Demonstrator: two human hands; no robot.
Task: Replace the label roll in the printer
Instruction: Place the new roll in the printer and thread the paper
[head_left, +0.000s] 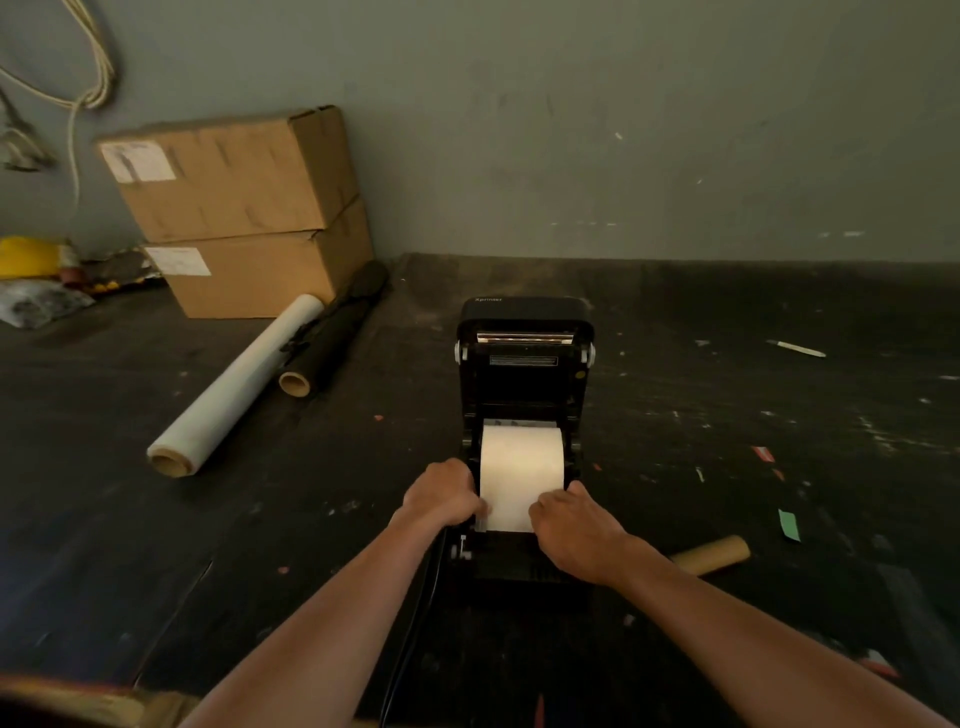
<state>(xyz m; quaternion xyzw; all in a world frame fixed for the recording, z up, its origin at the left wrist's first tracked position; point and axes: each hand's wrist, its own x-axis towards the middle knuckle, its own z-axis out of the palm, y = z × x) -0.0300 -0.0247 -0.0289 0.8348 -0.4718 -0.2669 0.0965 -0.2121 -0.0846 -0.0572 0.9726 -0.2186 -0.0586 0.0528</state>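
Two bare forearms are reaching forward from the bottom edge over a dark, scuffed work surface (208, 519) flecked with paint and scraps. The left hand (441, 496) is curling its fingers around the left edge of a white paper strip, and the right hand (574, 530) is pinching the strip's right edge with fingers bent closed. Both hands are gripping the loose end of the label roll (521, 467), which is sitting inside the open bay of a black label printer (524, 374) at the centre. The white paper is running from the roll toward the person, over the printer's front edge. A black cable (415, 623) is trailing from the printer's near left side toward the bottom of the frame.

Just right of the right wrist, an empty cardboard core (714, 555) is lying on the surface. A small green paper scrap (788, 525) is lying a little beyond it.

The printer's lid is standing raised at the back, showing a metal bar across its inner face.

Further left, a roll of clear film (239, 387) and a dark roll (332, 343) are lying side by side at an angle. Behind them, two cardboard boxes (244, 218) are sitting stacked against a grey wall (623, 130). A pale cord (93, 73) is hanging at the top left corner.
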